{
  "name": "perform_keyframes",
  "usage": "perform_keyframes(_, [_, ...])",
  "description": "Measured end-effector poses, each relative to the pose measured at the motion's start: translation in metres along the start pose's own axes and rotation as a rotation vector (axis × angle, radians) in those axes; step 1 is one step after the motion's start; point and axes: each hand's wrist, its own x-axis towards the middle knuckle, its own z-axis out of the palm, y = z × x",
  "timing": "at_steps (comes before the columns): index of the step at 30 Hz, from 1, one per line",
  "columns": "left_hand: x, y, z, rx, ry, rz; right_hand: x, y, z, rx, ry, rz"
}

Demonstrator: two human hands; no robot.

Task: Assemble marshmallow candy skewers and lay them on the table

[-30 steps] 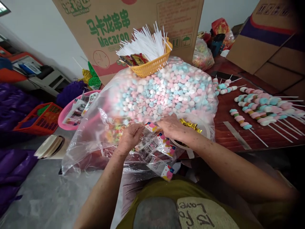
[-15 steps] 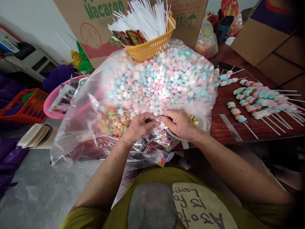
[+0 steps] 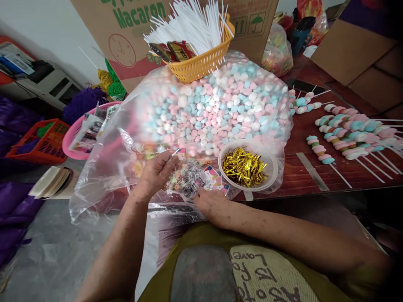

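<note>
My left hand (image 3: 157, 173) is closed, thumb against fingers, on the edge of a small clear plastic bag (image 3: 181, 153) with a colourful printed top. Lower and to the right, my right hand (image 3: 214, 206) lies over a pile of similar printed plastic bags (image 3: 210, 176). Its fingers are curled together and their tips are partly hidden, so what they grip cannot be made out. Just beyond it stands a round clear tub (image 3: 274, 173) holding gold twist ties (image 3: 244, 165). Under the bags spreads clear plastic sheeting with small colourful candies.
A big clear bag of pastel marshmallows (image 3: 204, 109) fills the middle. Behind it, a yellow basket (image 3: 201, 63) of white sticks stands against a cardboard box (image 3: 132, 54). Marshmallow skewers (image 3: 355, 134) lie on the red table at right. A pink basket (image 3: 71, 147) is at left.
My hands were together at the tub's left edge. They have parted: the left moved left, the right moved down toward me. The tub of gold ties now shows fully.
</note>
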Motion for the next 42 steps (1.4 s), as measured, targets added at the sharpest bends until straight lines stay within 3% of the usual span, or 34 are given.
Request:
perform_keyframes(5, [-0.014,-0.007,0.004,-0.157,0.085,-0.123,0.016,0.010,-0.020,-0.078,-0.015,-0.165])
perform_keyframes(7, [-0.015,-0.008,0.002,-0.165,0.159,-0.169,0.022,0.021,-0.036,-0.134,0.073,-0.191])
perform_keyframes(9, [-0.014,-0.009,0.002,-0.123,0.192,-0.149,0.030,0.036,-0.051,-0.169,0.168,-0.113])
perform_keyframes(13, [-0.012,-0.009,0.013,-0.056,0.066,-0.070,0.039,0.065,-0.074,-0.136,0.135,0.187])
perform_keyframes(16, [-0.010,-0.006,0.026,-0.023,-0.052,-0.033,0.029,0.081,-0.086,-0.094,0.093,0.222])
perform_keyframes(18, [-0.005,0.000,0.032,-0.038,-0.114,0.016,0.017,0.089,-0.091,0.044,0.210,0.194])
perform_keyframes(21, [0.004,0.014,0.037,-0.097,-0.220,0.122,0.002,0.095,-0.084,0.512,0.428,0.070])
perform_keyframes(23, [0.008,0.025,0.040,-0.139,-0.264,0.174,-0.006,0.093,-0.071,0.779,0.496,-0.005])
perform_keyframes(26, [0.010,0.037,0.047,-0.197,-0.296,0.209,-0.019,0.085,-0.051,0.938,0.650,-0.028])
perform_keyframes(29, [0.009,0.043,0.055,-0.265,-0.361,0.194,-0.035,0.080,-0.040,0.847,0.792,0.018])
perform_keyframes(33, [0.013,0.055,0.065,-0.266,-0.389,0.139,-0.056,0.087,-0.027,0.470,1.027,0.108])
perform_keyframes(36, [0.013,0.076,0.080,-0.238,-0.313,0.053,-0.068,0.092,-0.011,0.267,1.153,0.228])
perform_keyframes(39, [0.008,0.096,0.102,-0.439,-0.275,-0.081,-0.075,0.092,0.003,0.229,1.282,0.325])
perform_keyframes(42, [0.004,0.107,0.117,-0.435,-0.194,-0.002,-0.081,0.094,0.010,0.290,1.308,0.410])
